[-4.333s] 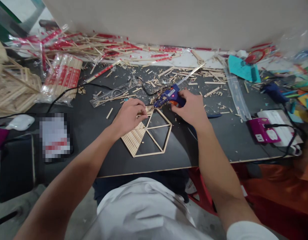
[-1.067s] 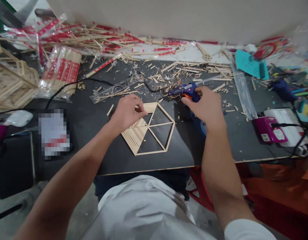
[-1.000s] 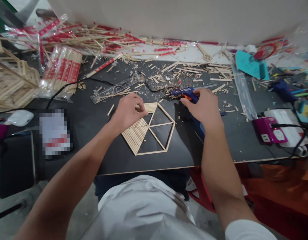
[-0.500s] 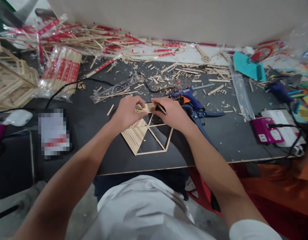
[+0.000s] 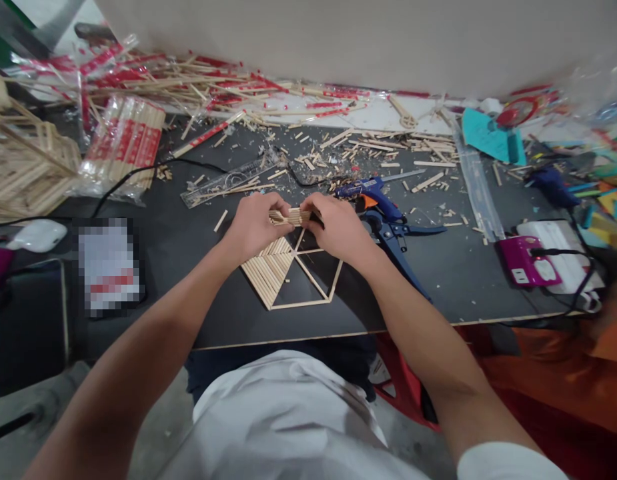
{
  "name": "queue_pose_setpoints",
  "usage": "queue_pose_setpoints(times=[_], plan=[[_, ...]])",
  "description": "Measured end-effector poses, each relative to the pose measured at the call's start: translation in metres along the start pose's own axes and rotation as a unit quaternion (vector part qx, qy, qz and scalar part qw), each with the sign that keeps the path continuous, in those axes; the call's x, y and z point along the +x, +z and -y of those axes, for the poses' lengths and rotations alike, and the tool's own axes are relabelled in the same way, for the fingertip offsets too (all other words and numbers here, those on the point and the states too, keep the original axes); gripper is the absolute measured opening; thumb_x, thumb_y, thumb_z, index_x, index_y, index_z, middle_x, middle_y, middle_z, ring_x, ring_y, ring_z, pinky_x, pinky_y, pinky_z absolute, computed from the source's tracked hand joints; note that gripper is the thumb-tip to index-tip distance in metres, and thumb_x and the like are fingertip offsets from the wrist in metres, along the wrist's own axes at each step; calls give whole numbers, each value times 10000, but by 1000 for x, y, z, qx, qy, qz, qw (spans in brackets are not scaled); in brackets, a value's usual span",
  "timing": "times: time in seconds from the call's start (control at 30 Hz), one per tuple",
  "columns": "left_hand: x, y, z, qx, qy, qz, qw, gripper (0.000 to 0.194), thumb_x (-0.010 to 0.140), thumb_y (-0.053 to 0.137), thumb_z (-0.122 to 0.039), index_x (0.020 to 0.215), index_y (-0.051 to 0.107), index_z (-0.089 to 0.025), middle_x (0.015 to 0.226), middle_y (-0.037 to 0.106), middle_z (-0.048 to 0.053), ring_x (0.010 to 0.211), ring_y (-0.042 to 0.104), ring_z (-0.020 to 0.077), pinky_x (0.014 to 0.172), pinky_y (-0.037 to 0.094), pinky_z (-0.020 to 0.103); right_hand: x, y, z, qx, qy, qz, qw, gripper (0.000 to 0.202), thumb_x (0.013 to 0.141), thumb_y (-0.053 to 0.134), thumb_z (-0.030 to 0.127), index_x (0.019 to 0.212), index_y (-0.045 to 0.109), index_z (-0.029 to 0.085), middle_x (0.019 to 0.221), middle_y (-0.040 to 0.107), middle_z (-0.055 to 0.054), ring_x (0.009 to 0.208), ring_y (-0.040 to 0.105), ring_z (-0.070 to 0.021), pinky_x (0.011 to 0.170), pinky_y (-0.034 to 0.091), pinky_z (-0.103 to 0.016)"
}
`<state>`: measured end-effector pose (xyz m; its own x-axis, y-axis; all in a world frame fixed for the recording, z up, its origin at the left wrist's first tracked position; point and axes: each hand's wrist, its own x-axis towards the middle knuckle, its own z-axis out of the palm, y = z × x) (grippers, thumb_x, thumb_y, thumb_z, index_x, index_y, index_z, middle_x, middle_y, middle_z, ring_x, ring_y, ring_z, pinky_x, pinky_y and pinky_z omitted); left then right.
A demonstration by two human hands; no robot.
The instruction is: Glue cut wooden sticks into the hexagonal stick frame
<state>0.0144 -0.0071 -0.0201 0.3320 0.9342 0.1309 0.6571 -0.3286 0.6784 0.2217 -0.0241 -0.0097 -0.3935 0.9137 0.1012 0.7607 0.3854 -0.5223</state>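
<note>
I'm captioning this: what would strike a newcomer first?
Probably the pale wooden hexagonal frame, partly filled, at centre, with the left hand and right hand at its far side. Next, the blue-and-orange glue gun lying beyond the right hand. Then the heap of pale sticks and red wrappers along the back.

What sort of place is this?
Probably a craft or model-making workbench; whether home, school or workshop, I can't tell. The signs: a blue glue gun, wood offcuts strewn over the dark tabletop, and a partly filled hexagonal stick frame.
</note>
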Motion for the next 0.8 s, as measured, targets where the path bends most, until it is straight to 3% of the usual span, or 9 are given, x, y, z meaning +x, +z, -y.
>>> queue_pose_setpoints(times=[0.2,0.5,0.8], plan=[[-1,-8,-2,-19,-3,35,999,127,737,735,-257,847,694,-209,1064,804,61,929,741,268,865,556,385,1,0,1,-5,8,3,1000,209,870,595,103,1044,589,220,1051,724,-104,968,658,-279,813,476,-383],[-2,-3,-4,15,2,15,1000,129,731,717,-249,849,671,-225,974,798,56,880,724,270,810,543,375,-1,1,6,-33,16,1,999,221,877,544,99,1059,588,216,1050,712,-117,961,649,-285,788,472,-379],[-4,-3,-12,27,-30,12,999,166,713,700,-253,850,611,-226,1014,797,40,895,708,248,802,499,351,-2,7,7,-25,16,-18,999,227,887,557,73,1075,617,186,1079,715,-130,975,660,-285,824,485,-379]])
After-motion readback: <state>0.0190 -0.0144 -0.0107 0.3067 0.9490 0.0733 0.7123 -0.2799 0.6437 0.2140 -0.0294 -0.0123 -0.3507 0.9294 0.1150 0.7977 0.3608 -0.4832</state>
